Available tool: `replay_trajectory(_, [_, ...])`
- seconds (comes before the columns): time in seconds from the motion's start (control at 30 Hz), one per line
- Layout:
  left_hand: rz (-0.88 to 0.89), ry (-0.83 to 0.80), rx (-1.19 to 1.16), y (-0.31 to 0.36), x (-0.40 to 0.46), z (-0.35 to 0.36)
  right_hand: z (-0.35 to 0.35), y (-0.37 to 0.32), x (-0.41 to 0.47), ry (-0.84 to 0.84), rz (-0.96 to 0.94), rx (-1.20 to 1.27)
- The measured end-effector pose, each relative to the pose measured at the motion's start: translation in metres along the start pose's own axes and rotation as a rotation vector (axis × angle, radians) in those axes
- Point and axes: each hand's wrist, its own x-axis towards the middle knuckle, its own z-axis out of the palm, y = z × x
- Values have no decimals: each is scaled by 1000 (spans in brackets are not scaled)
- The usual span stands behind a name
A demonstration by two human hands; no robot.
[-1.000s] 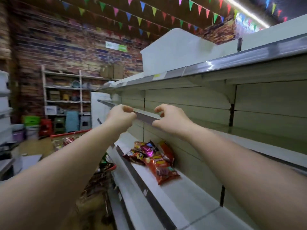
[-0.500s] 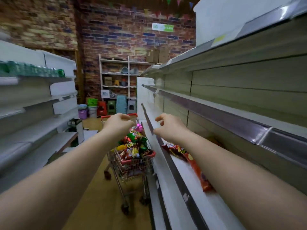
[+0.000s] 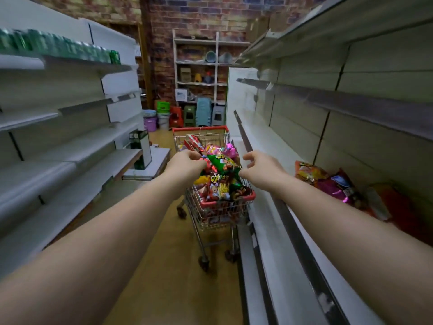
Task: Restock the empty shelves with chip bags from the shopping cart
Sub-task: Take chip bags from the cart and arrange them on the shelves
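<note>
A small wire shopping cart [image 3: 226, 201] with a red rim stands in the aisle, heaped with chip bags. A green chip bag [image 3: 222, 163] lies on top of the heap, between my hands. My left hand [image 3: 185, 164] hovers over the cart's left side, fingers curled, fingertips against the top bags; a grip cannot be made out. My right hand [image 3: 260, 168] is just right of the green bag, fingers loosely apart and holding nothing. Several chip bags [image 3: 328, 181] lie on the right-hand shelf [image 3: 276, 221], beside my right forearm.
Bare grey shelves [image 3: 70, 146] line the left of the aisle, with green cans [image 3: 70, 46] on the top one. A green box [image 3: 140, 148] stands on a low platform. Stacked plastic stools and buckets [image 3: 185, 113] sit by the brick back wall. The floor behind the cart is tan.
My view has swung left from the right-hand shelves to look down the aisle. Both hands have come off the shelf edge and dropped over the cart's heap of bags.
</note>
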Motion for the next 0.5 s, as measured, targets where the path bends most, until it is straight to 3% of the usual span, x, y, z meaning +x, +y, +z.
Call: replay_trajectory(0.5, [-124, -237, 100, -77, 274, 42, 97, 36, 244, -26, 318, 161])
